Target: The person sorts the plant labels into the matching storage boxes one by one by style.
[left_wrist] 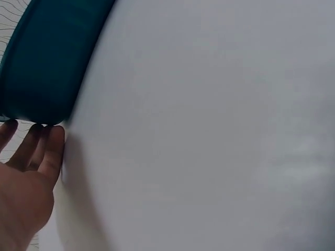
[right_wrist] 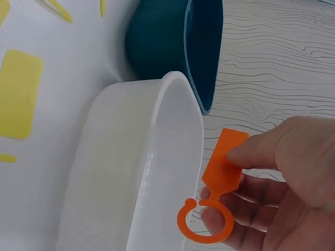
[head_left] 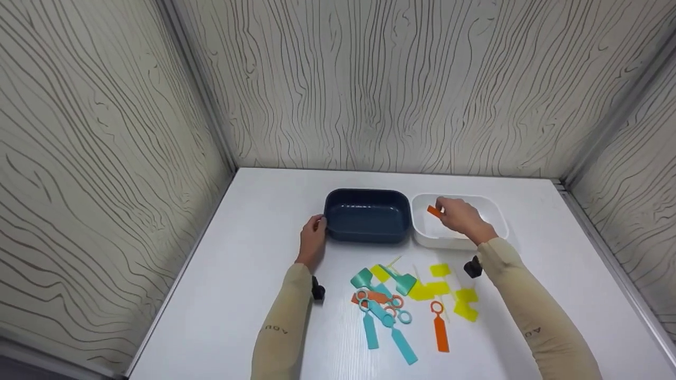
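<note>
My right hand (head_left: 463, 217) pinches an orange ring tag (right_wrist: 224, 163) between thumb and fingers, over the white bin (head_left: 449, 243). In the right wrist view the tag has a flat blade and a hook-like ring with a gap, which hangs lowest. My left hand (head_left: 312, 241) touches the left end of the dark blue bin (head_left: 368, 236) with its fingertips. In the left wrist view those fingers (left_wrist: 55, 151) are fairly straight against the bin's wall. The two bins stand side by side, white to the right of blue.
In front of the bins lie turquoise ring tags (head_left: 404, 346), orange ring tags (head_left: 441, 335), green pieces (head_left: 405, 283) and yellow pieces (head_left: 436, 288) with thin stems, several overlapping. Patterned panels (head_left: 338, 95) close off the table (head_left: 222, 295) at the back and sides.
</note>
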A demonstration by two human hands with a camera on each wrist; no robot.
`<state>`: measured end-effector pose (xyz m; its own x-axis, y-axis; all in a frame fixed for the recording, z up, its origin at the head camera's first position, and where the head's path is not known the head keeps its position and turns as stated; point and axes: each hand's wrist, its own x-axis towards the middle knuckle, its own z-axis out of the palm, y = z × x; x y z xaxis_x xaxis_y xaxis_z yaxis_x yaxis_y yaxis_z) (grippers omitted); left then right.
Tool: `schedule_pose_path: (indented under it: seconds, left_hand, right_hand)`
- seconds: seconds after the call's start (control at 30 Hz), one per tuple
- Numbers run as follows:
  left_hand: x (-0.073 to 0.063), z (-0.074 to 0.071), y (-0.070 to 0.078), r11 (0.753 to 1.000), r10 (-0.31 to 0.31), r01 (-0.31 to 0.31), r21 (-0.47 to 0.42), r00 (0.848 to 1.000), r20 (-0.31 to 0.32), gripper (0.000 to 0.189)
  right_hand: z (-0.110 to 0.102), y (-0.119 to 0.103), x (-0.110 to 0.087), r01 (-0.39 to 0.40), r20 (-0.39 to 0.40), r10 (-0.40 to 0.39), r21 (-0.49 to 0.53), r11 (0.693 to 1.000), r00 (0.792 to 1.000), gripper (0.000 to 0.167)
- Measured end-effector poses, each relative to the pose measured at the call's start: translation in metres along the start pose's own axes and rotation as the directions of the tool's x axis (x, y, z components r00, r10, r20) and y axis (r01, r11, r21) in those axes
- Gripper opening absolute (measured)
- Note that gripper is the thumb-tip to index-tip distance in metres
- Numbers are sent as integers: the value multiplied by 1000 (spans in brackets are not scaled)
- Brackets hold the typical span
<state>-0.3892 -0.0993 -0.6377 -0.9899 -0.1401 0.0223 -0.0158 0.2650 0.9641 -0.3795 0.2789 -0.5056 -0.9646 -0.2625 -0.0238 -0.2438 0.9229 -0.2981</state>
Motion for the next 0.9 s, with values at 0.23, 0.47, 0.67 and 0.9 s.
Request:
schedule_pose_path:
  seconds: [0.23, 0.47, 0.67, 0.9]
  left_hand:
    - [1, 0, -1, 999, -9, 9, 36, 1000, 3, 42]
    - [2, -2, 2, 999, -3, 3, 43, 1000, 16, 43]
    - [5, -3, -1, 999, 0, -1, 49, 1000, 25, 48]
    - [3, -5, -2, 1000, -8, 7, 21, 999, 41, 47]
  right_hand:
    - [2, 0, 10, -12, 23, 12, -9, 1000, 1000, 23]
    - [0, -2, 20, -7, -25, 5, -52, 999, 1000, 23]
    - [5, -10, 15, 26, -85, -31, -62, 998, 996, 21]
    - [14, -23, 1, 64, -88, -68, -38, 997, 994, 15]
